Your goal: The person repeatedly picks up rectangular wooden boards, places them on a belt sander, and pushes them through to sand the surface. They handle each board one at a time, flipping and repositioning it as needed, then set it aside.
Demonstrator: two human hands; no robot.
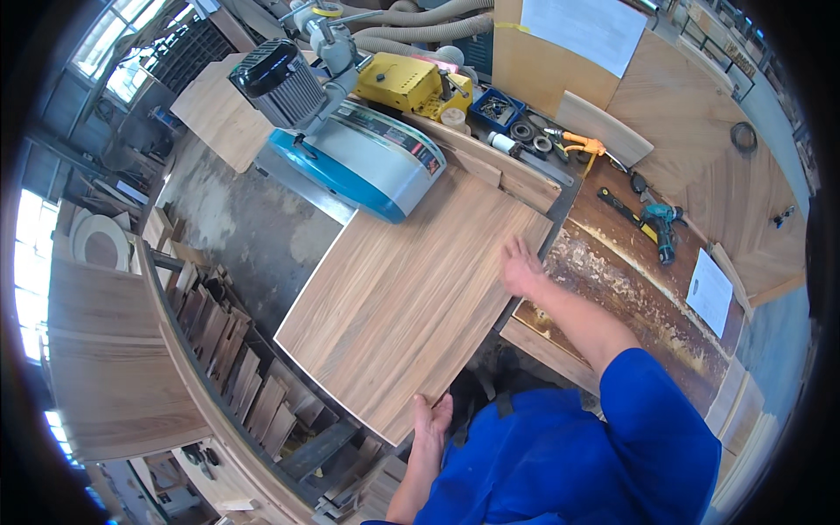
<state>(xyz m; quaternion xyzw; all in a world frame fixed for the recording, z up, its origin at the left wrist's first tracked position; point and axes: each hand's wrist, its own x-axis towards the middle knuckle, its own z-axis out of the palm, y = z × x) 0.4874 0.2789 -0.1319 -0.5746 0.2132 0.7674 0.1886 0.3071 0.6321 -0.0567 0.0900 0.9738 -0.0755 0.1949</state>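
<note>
A wide wooden panel (413,295) with a curved, pale left edge lies in front of me, its far end beneath a teal and grey power feeder (367,164) with a dark electric motor. At the panel's near corner my left hand (433,417) grips the edge, palm up, with the fingers partly hidden under the wood. My right hand (522,266) rests on the panel's upper face near its right edge, fingers spread. A wooden fence (485,164) runs along the far right side of the panel. The cutting tool is hidden.
Right of the panel, a worn bench (610,275) bears a teal cordless drill (663,230), an orange air gun (584,143) and a paper sheet (710,292). A blue parts box (497,109) stands beyond. Wood offcuts (230,341) are piled at left, beside a long curved wooden edge (190,380).
</note>
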